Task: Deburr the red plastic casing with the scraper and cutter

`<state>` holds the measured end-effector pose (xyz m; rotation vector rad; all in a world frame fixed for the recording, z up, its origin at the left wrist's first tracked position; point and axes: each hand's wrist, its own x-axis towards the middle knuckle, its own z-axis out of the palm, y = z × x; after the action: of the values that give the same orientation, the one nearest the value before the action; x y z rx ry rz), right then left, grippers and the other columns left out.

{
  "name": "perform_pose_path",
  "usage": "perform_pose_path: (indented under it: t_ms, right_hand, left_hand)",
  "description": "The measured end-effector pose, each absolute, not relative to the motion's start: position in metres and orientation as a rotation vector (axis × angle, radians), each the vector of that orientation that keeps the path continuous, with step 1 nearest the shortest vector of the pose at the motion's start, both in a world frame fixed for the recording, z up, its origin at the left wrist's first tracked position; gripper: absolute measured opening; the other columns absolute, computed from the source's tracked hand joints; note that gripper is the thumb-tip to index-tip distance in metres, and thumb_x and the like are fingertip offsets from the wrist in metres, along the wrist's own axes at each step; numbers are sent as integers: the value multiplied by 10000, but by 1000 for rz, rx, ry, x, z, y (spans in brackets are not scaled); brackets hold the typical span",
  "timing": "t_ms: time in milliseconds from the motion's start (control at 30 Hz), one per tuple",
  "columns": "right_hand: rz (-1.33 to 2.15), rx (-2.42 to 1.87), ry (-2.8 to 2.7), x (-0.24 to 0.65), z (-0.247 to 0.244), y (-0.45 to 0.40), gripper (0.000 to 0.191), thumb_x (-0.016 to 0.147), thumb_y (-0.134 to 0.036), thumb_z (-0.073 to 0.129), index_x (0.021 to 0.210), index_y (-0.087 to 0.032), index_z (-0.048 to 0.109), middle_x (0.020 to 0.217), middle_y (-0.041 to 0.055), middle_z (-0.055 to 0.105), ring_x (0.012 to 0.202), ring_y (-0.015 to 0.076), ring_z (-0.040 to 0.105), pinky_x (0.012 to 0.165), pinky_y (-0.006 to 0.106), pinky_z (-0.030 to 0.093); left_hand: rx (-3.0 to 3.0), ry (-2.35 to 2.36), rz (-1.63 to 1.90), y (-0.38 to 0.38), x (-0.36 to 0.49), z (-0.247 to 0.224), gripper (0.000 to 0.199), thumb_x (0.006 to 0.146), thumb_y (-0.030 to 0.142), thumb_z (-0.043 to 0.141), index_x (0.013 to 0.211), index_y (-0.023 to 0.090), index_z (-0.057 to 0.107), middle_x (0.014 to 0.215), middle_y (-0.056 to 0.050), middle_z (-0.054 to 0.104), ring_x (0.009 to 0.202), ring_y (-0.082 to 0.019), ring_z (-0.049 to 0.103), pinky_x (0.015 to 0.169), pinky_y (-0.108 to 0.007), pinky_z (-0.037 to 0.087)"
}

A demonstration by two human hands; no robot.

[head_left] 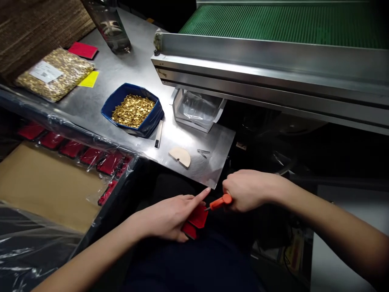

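Low over my dark-clothed lap, my left hand (170, 215) is closed around a red plastic part (199, 217). Its index finger stretches along the upper edge, and the palm hides much of the part. My right hand (247, 190) is wrapped around an orange-handled tool (221, 201). The thin metal tip of that tool meets the right edge of the red part, though contact is hard to make out. Just beyond my hands, on the metal table, lie a pale half-round piece (180, 156) and small nippers (203, 153).
A blue bin (156, 115) holds brass-coloured bits, with a cutter knife (159, 134) beside it. A grey bin (194, 122) sits under the green conveyor (273, 24). Bagged red parts (91, 155) line a box at left. A bag of brass bits (69, 77) and a bottle (117, 34) stand behind.
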<state>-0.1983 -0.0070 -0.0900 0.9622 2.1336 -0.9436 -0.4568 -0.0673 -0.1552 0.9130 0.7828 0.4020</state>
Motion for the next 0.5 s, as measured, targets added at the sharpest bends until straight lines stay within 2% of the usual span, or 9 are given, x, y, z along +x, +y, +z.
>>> perform_pose_path:
  t_ms: [100, 167, 233, 300, 367, 433, 500]
  right_hand:
    - [-913, 968, 2165, -195, -94, -10, 280, 783, -386, 654, 567, -217, 599, 537, 15, 580, 427, 148, 449, 474, 298, 253]
    - [-945, 1024, 2159, -178, -95, -20, 192, 787, -324, 638, 627, -223, 604, 574, 7, 604, 469, 161, 506, 480, 293, 278]
    - [-962, 1114, 2217, -155, -99, -32, 47, 766, -190, 617, 747, -232, 625, 695, -3, 661, 602, 169, 596, 577, 290, 397]
    - [-887, 1202, 2357, -129, -105, -43, 238, 762, -96, 596, 940, -242, 655, 932, 17, 715, 865, 193, 661, 860, 338, 477]
    - [-711, 1263, 2494, -107, -116, -47, 377, 821, -96, 594, 1161, -249, 646, 1207, 68, 685, 1152, 241, 608, 1076, 425, 385]
    - [-474, 1354, 2531, -88, -131, -46, 433, 889, -149, 603, 1310, -253, 613, 1367, 113, 612, 1259, 286, 543, 1068, 460, 371]
    - [-274, 1423, 2477, -76, -151, -40, 421, 957, -195, 563, 1373, -241, 598, 1362, 140, 607, 1185, 293, 572, 955, 431, 422]
  left_hand:
    - [1156, 741, 172, -70, -471, -163, 1036, 629, 116, 836, 1554, 330, 422, 1364, -82, 685, 1252, -376, 622, 1121, -495, 433]
    - [1020, 825, 262, -79, -483, -173, 870, 710, 221, 837, 1503, 308, 490, 1353, -99, 687, 1239, -370, 635, 1081, -487, 481]
    - [752, 911, 455, -89, -490, -184, 683, 789, 386, 793, 1416, 258, 557, 1322, -139, 699, 1159, -379, 679, 946, -470, 572]
    - [497, 998, 640, -93, -487, -193, 630, 836, 466, 738, 1391, 227, 558, 1318, -165, 701, 1118, -368, 696, 829, -412, 612]
    - [319, 1077, 749, -88, -476, -198, 613, 862, 466, 719, 1395, 214, 554, 1336, -165, 694, 1136, -346, 688, 799, -363, 615]
    - [197, 1103, 770, -73, -461, -199, 594, 878, 468, 708, 1385, 193, 567, 1302, -166, 707, 1097, -329, 700, 780, -352, 618]
    - [166, 1091, 743, -54, -448, -198, 571, 884, 479, 704, 1352, 172, 591, 1224, -163, 731, 995, -301, 721, 745, -350, 620]
